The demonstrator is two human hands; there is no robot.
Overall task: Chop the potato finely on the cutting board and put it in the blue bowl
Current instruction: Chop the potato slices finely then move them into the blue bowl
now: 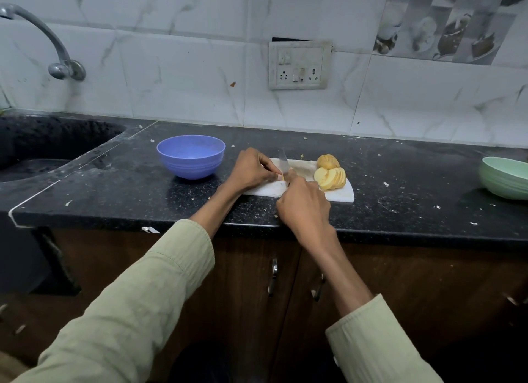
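Blue bowl [191, 156]: stands upright on the black counter [137, 188], just left of the cutting board and apart from it; its inside shows only bare blue wall and floor, with no potato in view.
Green bowl [504, 177]: sits at the right edge of view, well apart from the board; partly cut off by the frame, and its contents cannot be seen from this angle.
Cutting board [340, 195]: white, lying flat on the counter between the two bowls, nearer the blue one.
Potato slices [331, 178]: a row of round slices leaning on one another at the right part of the board.
Potato piece [328, 161]: an uncut, skin-on chunk behind the slices, touching or just beside them.
Left hand [251, 169]: fingers curled down onto the board, pinching a small yellow bit of potato [283, 177] right against the blade.
Right hand [304, 205]: clenched round the handle of the knife, the handle hidden in the fist.
Knife [283, 161]: blade points away from the person, standing on edge between the two hands.
Sink [43, 142]: dark basin at the far left, with the tap [43, 37] arching above it.
Sleeves [137, 297]: pale green, pushed back from both wrists.
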